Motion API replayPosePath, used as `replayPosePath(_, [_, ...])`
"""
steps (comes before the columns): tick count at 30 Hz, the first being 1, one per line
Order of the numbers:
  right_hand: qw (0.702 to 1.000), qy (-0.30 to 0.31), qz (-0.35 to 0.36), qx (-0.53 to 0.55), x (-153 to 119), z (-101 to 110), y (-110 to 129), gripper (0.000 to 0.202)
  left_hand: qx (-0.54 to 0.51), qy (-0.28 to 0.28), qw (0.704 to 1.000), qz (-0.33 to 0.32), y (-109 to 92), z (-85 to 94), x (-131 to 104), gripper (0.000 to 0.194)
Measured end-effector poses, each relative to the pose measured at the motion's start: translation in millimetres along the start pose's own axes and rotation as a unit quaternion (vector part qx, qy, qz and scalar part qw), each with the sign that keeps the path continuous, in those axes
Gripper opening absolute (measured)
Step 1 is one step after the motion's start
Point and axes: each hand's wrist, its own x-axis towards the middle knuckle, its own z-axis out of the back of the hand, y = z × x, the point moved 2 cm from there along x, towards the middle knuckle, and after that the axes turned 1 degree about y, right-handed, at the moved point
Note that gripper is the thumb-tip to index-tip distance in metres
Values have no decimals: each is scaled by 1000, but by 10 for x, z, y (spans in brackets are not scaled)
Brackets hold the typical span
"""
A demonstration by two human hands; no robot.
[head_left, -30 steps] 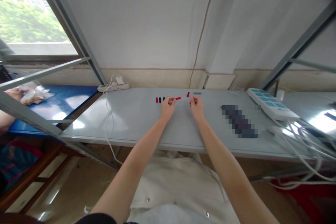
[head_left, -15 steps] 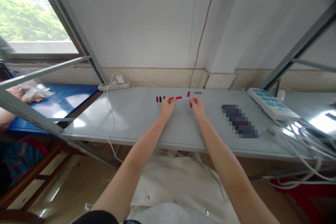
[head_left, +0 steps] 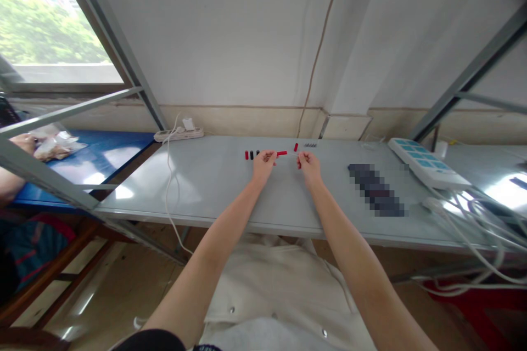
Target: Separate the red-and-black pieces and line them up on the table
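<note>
My left hand [head_left: 264, 165] is closed around a red cylinder [head_left: 282, 153], which sticks out to the right of its fingertips. To its right, my right hand [head_left: 308, 166] is also closed; what it pinches is too small to name. Left of my left hand, a red cylinder [head_left: 246, 155] and a dark one [head_left: 252, 155] stand on the grey table [head_left: 214, 175], with another dark one [head_left: 257, 152] partly behind the hand. Beyond my right hand are another red cylinder [head_left: 296, 147] and a row of small dark pieces [head_left: 310, 145].
A white power strip [head_left: 181, 135] with a cable lies at the table's back left. To the right are a blurred dark object [head_left: 376, 191], a large white and blue power strip [head_left: 428, 163] and cables. Another person's arm [head_left: 10, 175] shows at the far left.
The red cylinder in my left hand has shifted slightly to the right. The thin pale line between the hands is now barely visible.
</note>
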Motion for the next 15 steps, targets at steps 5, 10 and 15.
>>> replayPosePath(5, [1000, 13, 7, 3, -5, -6, 7, 36, 1, 22, 1000, -20, 18, -7, 8, 27])
replayPosePath(10, [999, 16, -7, 46, 22, 4, -31, 35, 1, 132, 990, -50, 30, -84, -38, 47])
replayPosePath(15, [995, 24, -33, 87, 24, 7, -47, 33, 66, 186, 975, -100, 54, -137, -85, 53])
